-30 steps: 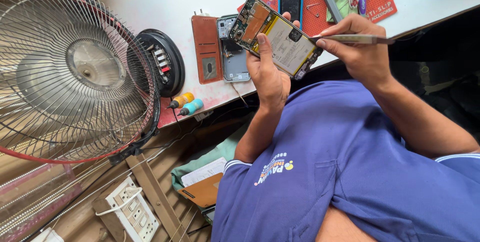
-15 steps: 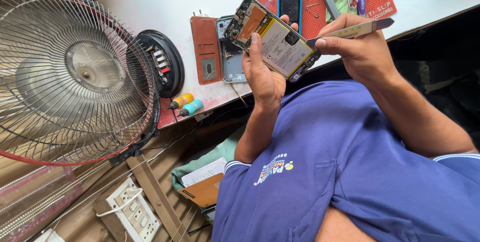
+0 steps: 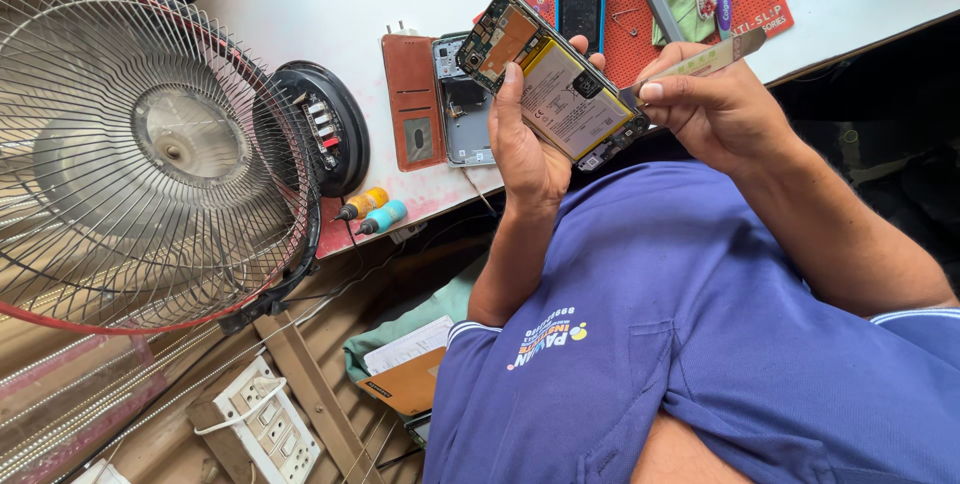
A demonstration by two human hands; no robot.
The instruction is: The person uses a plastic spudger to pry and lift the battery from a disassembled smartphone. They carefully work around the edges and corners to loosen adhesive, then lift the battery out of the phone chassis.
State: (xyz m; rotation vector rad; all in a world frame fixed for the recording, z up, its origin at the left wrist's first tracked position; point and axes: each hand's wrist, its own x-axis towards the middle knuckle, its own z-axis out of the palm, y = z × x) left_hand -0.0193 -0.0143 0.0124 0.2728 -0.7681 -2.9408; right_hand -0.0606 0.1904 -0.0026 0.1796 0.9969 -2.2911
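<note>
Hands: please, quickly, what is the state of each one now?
Left hand: closed around the opened smartphone, battery side facing the camera.
Right hand: closed on a flat metal pry tool, tip at the phone's edge.

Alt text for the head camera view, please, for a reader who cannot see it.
The left hand holds an opened phone with its battery exposed, while the right hand sets a flat metal pry tool to its edge. Beyond lie a red mat and a caged fan.

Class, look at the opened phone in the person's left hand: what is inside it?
Inside the opened phone a large pale battery and a circuit board show. The left hand covers its underside; the right hand hides the lower end.
</note>
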